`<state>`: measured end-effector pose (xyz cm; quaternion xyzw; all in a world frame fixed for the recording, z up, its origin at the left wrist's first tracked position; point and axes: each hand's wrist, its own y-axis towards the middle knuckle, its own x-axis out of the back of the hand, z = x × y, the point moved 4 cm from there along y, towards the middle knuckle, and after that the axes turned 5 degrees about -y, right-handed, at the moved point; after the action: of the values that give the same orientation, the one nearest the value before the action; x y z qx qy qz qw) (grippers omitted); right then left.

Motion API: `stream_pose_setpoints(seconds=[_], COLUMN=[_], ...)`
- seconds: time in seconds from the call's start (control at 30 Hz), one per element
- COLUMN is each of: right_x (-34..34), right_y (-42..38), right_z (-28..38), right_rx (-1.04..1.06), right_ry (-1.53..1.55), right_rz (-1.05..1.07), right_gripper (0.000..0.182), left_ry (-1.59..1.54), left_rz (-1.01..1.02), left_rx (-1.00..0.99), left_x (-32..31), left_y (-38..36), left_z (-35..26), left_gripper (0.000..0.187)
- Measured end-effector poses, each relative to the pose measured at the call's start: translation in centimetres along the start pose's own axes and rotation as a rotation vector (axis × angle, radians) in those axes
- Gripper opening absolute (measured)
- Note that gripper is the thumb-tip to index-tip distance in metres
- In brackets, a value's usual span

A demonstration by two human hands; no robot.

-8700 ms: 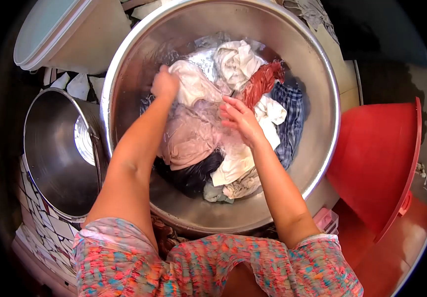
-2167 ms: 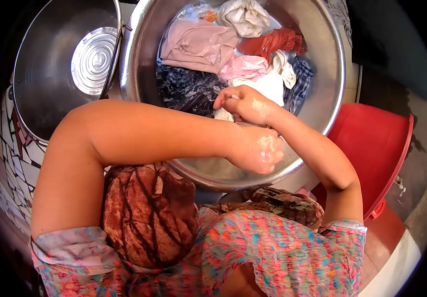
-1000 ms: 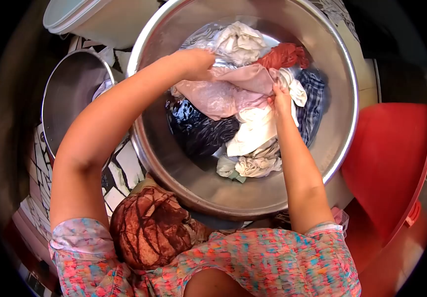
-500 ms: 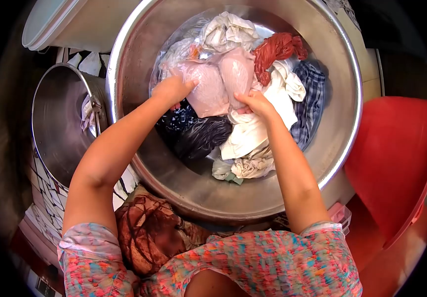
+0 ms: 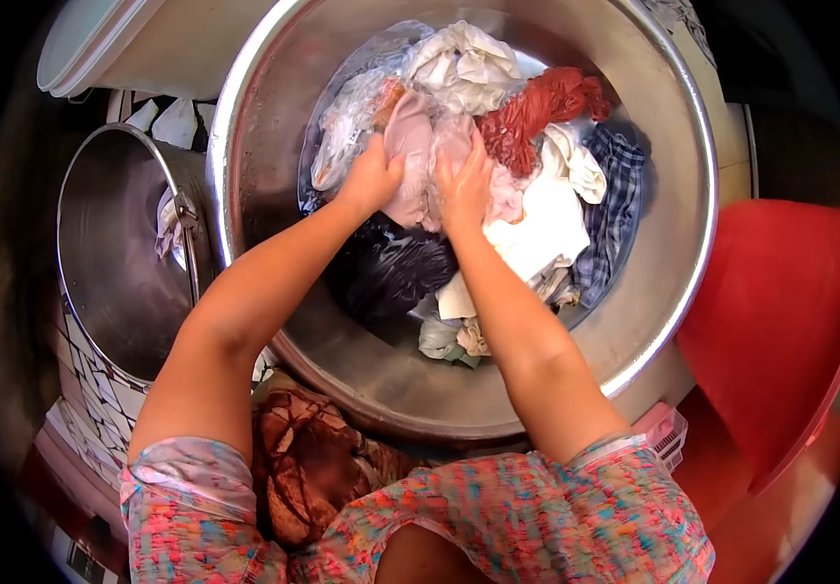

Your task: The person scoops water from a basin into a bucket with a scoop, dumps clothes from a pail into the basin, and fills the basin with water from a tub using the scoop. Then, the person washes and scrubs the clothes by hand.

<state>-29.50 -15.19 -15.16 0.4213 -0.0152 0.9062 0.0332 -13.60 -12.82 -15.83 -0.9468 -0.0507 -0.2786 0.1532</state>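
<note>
A large metal basin [image 5: 308, 370] holds water and wet laundry. Over its middle, a wet pink garment [image 5: 408, 156] is bunched between both hands. My left hand [image 5: 373, 178] grips its left side, thumb along the fabric. On the opposite side my right hand [image 5: 464, 190] presses in with its fingers curved over the cloth. Around them lie a black cloth [image 5: 396, 273], a white cloth [image 5: 547, 224], a red cloth [image 5: 537, 112], an off-white cloth [image 5: 464, 68] and a blue checked cloth [image 5: 615, 214]. Clear plastic [image 5: 342, 127] shows at the left of the pile.
A metal bucket [image 5: 113, 282] with some cloth inside stands left of the basin. To the right leans a red plastic tub [image 5: 770, 311]. A pale plastic container [image 5: 162, 49] is at the upper left, and a small pink basket [image 5: 668, 433] sits at the lower right.
The pink garment, spread out before with two rounded halves, is now gathered narrower. Both hands have come closer together, the right one moving left and up over the cloth.
</note>
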Motion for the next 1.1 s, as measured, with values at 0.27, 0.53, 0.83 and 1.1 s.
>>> stream_pose_setpoints(seconds=[0.27,0.53,0.83,1.1], right_x=[-0.9,13.1,18.9,9.6], right_y=[3.1,7.1,8.6,-0.8], right_z=[-2.4,6.8,12.2,-2.2], right_rx=[-0.025,-0.125,0.71,0.433], right_ry=[-0.161,0.74,0.082,-0.137], right_rz=[0.444,0.51,0.511,0.534], right_gripper=[0.027,0.024,0.017,0.021], left_ry=[0.321,-1.106,-0.645,0.84], left_rz=[0.366,0.26,0.56,0.555], left_rx=[0.299,0.056,-0.007,-0.315], left_x=[2.0,11.1,16.7,8.9], left_y=[0.1,1.0,2.2,-1.7], left_z=[2.2,-10.1,-12.3,-7.9], left_gripper=[0.029,0.029,0.035,0.027])
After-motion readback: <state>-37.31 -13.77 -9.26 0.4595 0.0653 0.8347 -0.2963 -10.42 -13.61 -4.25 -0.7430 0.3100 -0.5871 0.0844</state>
